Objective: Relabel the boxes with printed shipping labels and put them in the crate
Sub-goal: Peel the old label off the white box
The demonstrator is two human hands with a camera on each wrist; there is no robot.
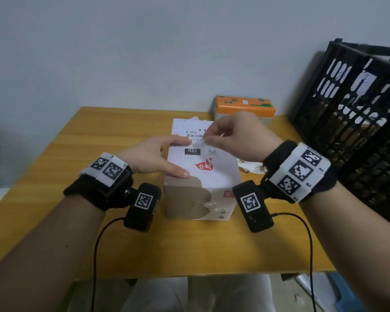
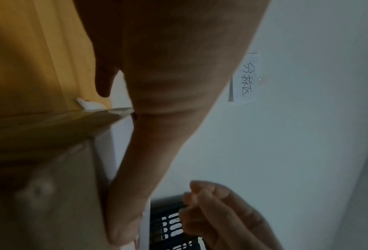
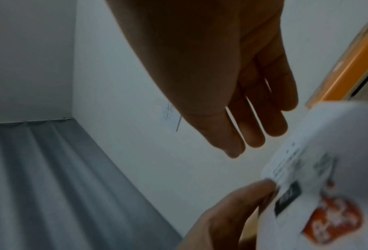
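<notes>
One cardboard box sits in the middle of the wooden table, its near end showing bare brown patches where the old covering is torn. Across its top lies one white shipping label, with a barcode, a black "032" block and a red mark; its far end overhangs the box.

Left hand is on the label: fingers straight and spread, flat on the paper, thumb lying along the box's left top edge. The left wrist view shows that thumb running along the cardboard edge, nothing curled round anything.

Right hand hovers over the label's right side near the barcode, fingers loosely bent, thumb and forefinger tips close together at the paper. From the head view it's hard to call whether they pinch the label. In the right wrist view, blurred, the fingers hang fairly straight above the label and hold nothing I can make out.

Beyond the box, one orange-topped packet stands against the wall. Just right of the box lies one crumpled scrap of paper. One black slatted crate is at the table's right edge, tipped up, well apart from the box. One handwritten note is stuck to the wall.
</notes>
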